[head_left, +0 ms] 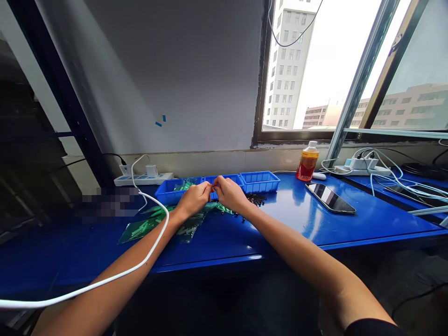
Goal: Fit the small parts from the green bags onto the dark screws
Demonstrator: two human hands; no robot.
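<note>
Glossy blue table [287,228] is spread across mid-frame, window light mirrored right of centre. Grey wall [168,74] is seen behind, two blue tape scraps [164,118] stuck on it. Window [325,65] is set at upper right; pale buildings [289,65] are seen through it. Left hand [196,199] and right hand [228,191] are brought together at centre frame. Grip of each is curled closed at the fingertips; what, if anything, is pinched cannot be told. Green plastic bags [140,229] are strewn beneath and left of the hands. Three blue bins [262,188] are lined up behind; small dark parts [257,200] are heaped just right of the right hand. Phone [331,198] and red-yellow bottle [307,163] are placed right of centre. White cable [167,219] is looped across the left forearm [140,252].
</note>
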